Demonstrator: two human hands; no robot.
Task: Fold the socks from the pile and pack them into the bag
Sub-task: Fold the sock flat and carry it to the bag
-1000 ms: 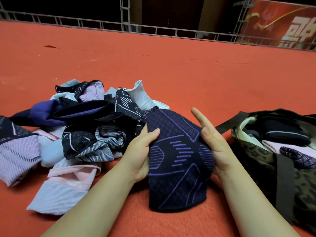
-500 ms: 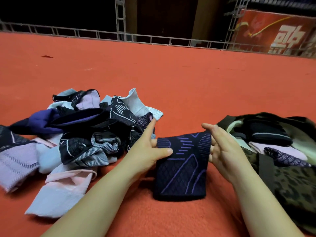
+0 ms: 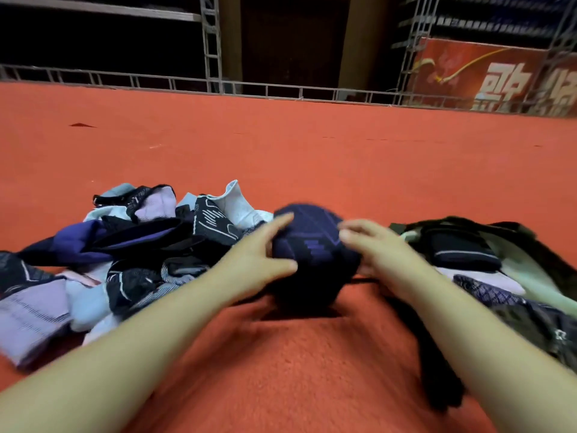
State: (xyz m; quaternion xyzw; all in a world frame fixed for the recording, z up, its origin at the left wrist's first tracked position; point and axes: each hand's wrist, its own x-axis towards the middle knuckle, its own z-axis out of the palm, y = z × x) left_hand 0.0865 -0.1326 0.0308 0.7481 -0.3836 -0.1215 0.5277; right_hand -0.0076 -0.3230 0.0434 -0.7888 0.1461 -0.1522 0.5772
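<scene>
an orange-red carpet [image 3: 312, 157] fills most of the frame. along its far edge runs a low metal truss rail [image 3: 156, 81]. behind it the room is dark, with a brown door [image 3: 293, 42] at top centre and a red banner [image 3: 487, 78] with white characters at upper right.

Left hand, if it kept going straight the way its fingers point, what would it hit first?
The left hand points right and slightly away, and its fingers already touch the dark blue sock. Beyond that lies the right hand, then the bag. Blur makes depth uncertain.
</scene>
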